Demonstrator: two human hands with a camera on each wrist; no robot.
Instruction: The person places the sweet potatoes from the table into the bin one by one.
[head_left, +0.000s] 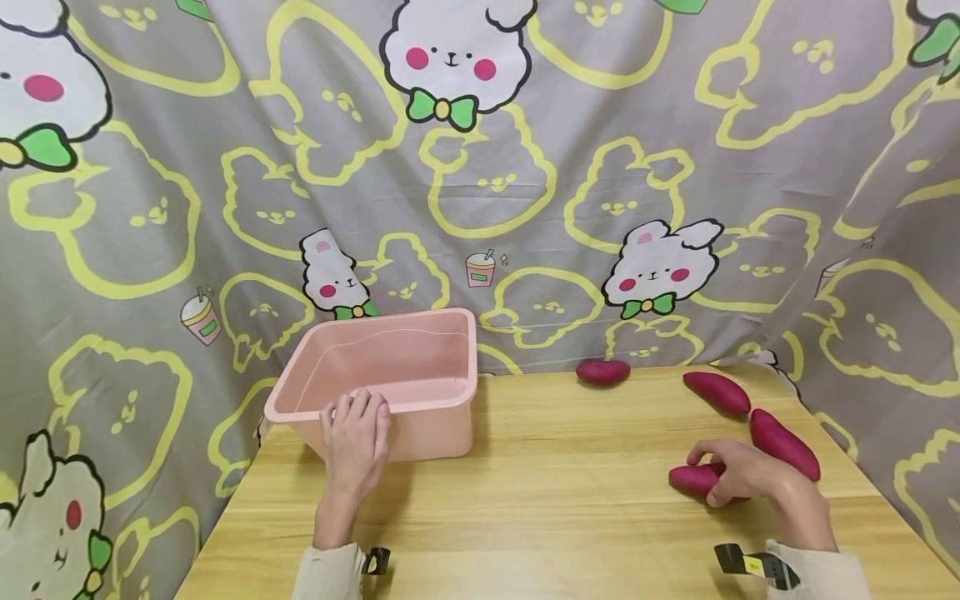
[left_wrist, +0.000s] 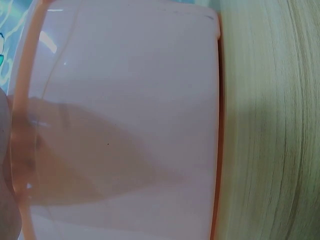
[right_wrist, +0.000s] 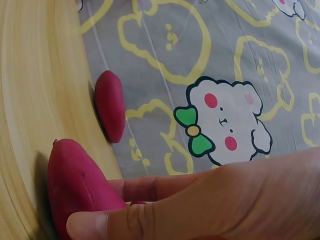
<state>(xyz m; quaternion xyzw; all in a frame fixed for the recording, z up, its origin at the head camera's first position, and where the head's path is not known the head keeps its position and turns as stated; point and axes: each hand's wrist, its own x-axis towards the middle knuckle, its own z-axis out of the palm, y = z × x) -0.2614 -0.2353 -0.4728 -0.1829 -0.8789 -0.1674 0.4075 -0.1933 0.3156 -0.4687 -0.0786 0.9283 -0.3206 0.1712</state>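
Clearly, we see more of the big pink tub [head_left: 438,437] from the head than from the left wrist. From the head we look down inside, at its pink back wall and some of its floor; the front part is hidden. The left wrist shows us its outside up close, with a dark shadow [left_wrist: 100,155] on it. The left hand [head_left: 356,437] bends its fingers over the tub's front rim and holds on. The tub stands on the wooden bench [head_left: 570,467], at the left, near the bunny cloth [head_left: 495,183].

Over at the right of the bench, the right hand [head_left: 753,473] grips a sweet potato [head_left: 690,479]. The right wrist shows us a small dark spot [right_wrist: 83,174] on its skin, which we miss from the head. But the head shows us three more: a back potato [head_left: 602,372] by the cloth, a far potato [head_left: 717,392] to its right, and a side potato [head_left: 786,446] just behind the right hand.
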